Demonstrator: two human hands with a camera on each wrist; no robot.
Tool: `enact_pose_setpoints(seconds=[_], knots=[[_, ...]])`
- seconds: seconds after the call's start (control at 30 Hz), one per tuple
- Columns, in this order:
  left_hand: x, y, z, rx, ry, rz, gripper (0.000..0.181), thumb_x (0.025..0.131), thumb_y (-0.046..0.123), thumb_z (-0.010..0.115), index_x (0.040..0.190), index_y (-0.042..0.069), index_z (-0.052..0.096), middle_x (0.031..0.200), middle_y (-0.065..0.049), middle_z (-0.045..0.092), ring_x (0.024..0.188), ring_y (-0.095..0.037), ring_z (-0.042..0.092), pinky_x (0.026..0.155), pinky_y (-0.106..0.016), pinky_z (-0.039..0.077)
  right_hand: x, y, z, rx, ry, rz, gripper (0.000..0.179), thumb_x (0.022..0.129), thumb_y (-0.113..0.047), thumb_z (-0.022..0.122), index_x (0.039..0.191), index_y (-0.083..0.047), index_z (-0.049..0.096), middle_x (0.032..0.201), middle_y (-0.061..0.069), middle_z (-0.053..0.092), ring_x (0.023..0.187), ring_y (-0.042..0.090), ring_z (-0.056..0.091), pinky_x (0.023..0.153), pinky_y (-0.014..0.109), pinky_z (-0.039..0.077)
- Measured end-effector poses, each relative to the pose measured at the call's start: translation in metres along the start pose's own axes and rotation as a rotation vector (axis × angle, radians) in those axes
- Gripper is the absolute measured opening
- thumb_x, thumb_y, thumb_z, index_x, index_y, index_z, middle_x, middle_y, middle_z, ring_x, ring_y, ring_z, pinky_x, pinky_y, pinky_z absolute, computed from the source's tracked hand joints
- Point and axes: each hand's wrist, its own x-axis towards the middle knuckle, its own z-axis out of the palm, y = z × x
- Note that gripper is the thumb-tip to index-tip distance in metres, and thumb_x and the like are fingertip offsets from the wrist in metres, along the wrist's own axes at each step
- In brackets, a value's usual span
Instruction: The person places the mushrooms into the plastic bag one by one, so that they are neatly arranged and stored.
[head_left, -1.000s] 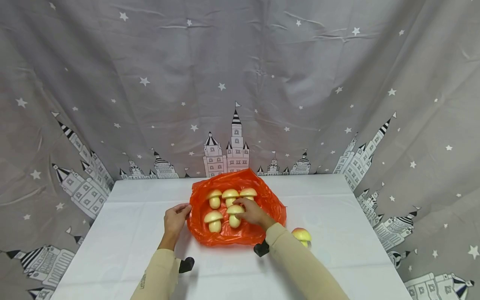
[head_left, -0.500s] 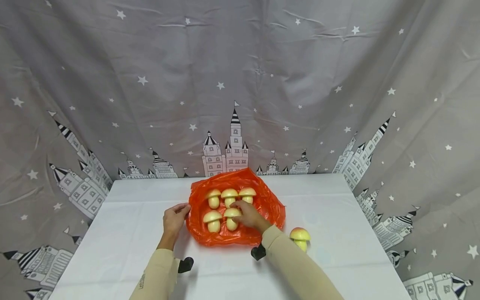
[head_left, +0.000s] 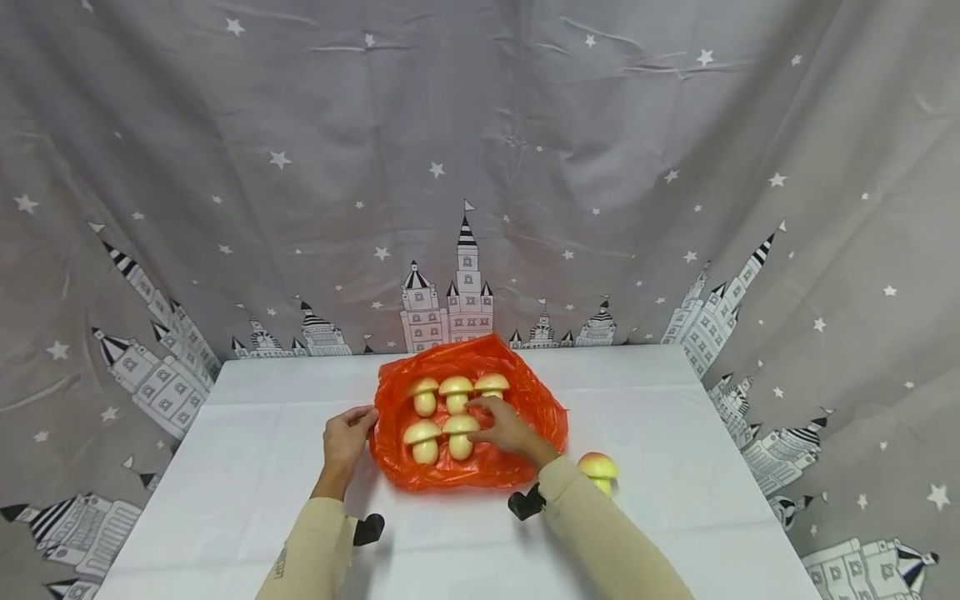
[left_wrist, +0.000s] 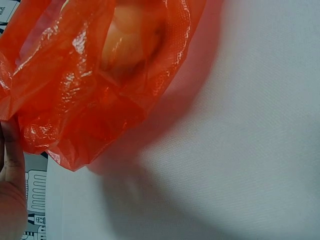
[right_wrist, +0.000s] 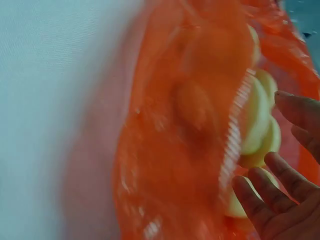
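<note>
A red plastic bag [head_left: 495, 479] lies spread out, its mouth turned up. Inside it, pale yellow toy mushrooms stand in two rows; one of the front row [head_left: 460, 450] is beside my right hand [head_left: 504, 427]. That hand is over the bag with fingers spread and holds nothing, as the right wrist view shows with its fingers [right_wrist: 250, 197] near the mushroom caps [right_wrist: 257, 117]. At the bag's left edge my left hand [head_left: 347, 437] pinches the plastic between thumb and fingers. Another mushroom [head_left: 597, 468], with a reddish cap, lies right of the bag, partly behind the right sleeve.
Everything stands on a white-covered table [head_left: 675, 517]. Behind it hangs a grey curtain [head_left: 322, 150] printed with castles and stars. Black wrist devices [head_left: 527, 502] stick out by both sleeves.
The front mushroom near my right hand has shifted left, next to its neighbour. My right hand has let go of it and drawn back slightly to the right. The left hand keeps its hold.
</note>
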Motion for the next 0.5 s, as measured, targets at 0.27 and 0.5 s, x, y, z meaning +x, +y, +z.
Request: enact_pose_setpoints(seconds=[0.27, 0.5], knots=[[-0.001, 0.001, 0.000, 0.024, 0.002, 0.001, 0.037, 0.098, 0.024, 0.057, 0.122, -0.003, 0.063, 0.118, -0.022, 0.063, 0.104, -0.027, 0.060, 0.094, -0.035, 0.051, -0.022, 0.004, -0.028, 0.075, 0.074, -0.089, 0.048, 0.085, -0.008, 0.073, 0.129, -0.002, 0.054, 0.130, 0.024, 0.052, 0.119, 0.043, 0.051, 0.095, 0.053, 0.047], [-0.001, 0.002, 0.000, 0.040, 0.004, 0.006, 0.036, 0.099, 0.025, 0.056, 0.122, -0.002, 0.063, 0.118, -0.021, 0.064, 0.101, -0.025, 0.061, 0.095, -0.036, 0.050, -0.041, 0.013, -0.048, 0.176, 0.129, -0.109, 0.046, 0.087, -0.005, 0.070, 0.129, 0.004, 0.053, 0.128, 0.028, 0.053, 0.115, 0.048, 0.053, 0.094, 0.049, 0.050]])
